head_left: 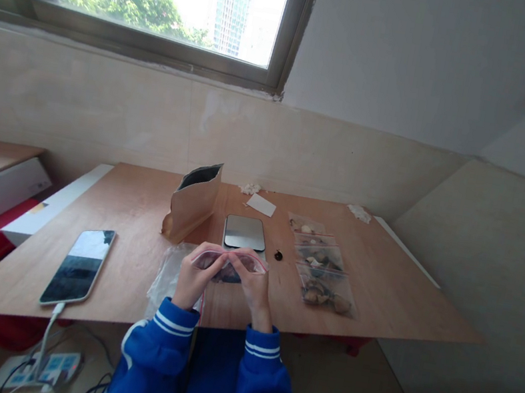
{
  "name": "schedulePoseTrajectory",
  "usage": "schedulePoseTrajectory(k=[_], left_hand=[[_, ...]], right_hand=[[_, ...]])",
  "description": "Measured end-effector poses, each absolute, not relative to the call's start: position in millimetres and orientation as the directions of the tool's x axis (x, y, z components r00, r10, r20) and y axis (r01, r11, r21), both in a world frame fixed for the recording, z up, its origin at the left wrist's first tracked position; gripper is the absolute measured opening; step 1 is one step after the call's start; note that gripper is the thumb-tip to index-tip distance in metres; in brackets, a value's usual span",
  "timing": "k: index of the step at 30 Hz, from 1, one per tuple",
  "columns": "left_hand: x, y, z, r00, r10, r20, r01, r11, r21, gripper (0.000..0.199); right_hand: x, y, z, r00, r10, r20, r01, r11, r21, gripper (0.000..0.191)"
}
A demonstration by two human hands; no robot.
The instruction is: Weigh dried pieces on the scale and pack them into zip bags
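My left hand [196, 274] and my right hand [251, 281] both grip the top edge of a clear zip bag [228, 274] with a red seal line. Dark contents show inside it, too small to name. Just beyond the bag lies a flat digital scale [245, 232]. A brown paper pouch [194, 205] stands open-topped to its left. Under and beside my left wrist are clear plastic bags [168, 275]. On the right, several filled zip bags [321, 292] lie in an overlapping column, with brown pieces in the nearest. A small dark object [278, 255] sits between them and the scale.
A phone [80, 266] with a white cable lies at the table's left. White paper [261, 205] and crumpled tissue [250, 189] are near the back edge, more tissue [359, 213] at back right. A power strip [36, 370] is below the wooden table [402, 296].
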State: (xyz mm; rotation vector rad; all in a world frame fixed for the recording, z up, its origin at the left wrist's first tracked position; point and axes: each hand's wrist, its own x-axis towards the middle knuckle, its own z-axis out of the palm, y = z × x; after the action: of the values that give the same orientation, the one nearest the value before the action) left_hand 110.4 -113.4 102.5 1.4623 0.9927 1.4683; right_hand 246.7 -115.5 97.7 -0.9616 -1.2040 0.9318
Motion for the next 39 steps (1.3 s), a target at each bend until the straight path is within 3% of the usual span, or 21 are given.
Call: schedulePoseTrajectory(k=[7, 14, 21, 29, 39], left_hand=[[112, -118, 106, 0.017, 0.966, 0.259, -0.119, -0.255, 0.959, 0.024], [115, -119, 105, -0.035, 0.964, 0.265, -0.107, -0.267, 0.958, 0.022], [115, -113, 97, -0.164, 0.95, 0.267, -0.066, -0.28, 0.958, 0.025], [115, -110, 85, -0.115, 0.962, 0.247, -0.078, -0.256, 0.964, 0.028], [107, -108, 95, -0.181, 0.974, 0.136, -0.106, -0.157, 0.982, 0.071]], right_hand=[[245, -114, 94, 0.175, 0.918, 0.355, -0.033, 0.366, -0.93, 0.018], [240, -112, 89, 0.26, 0.911, 0.32, -0.061, 0.346, -0.936, 0.018], [240, -108, 88, 0.271, 0.909, 0.317, -0.044, 0.34, -0.939, 0.035], [241, -107, 86, 0.353, 0.874, 0.334, 0.031, 0.346, -0.938, 0.041], [256, -107, 78, 0.376, 0.906, 0.194, -0.129, 0.258, -0.957, 0.049]])
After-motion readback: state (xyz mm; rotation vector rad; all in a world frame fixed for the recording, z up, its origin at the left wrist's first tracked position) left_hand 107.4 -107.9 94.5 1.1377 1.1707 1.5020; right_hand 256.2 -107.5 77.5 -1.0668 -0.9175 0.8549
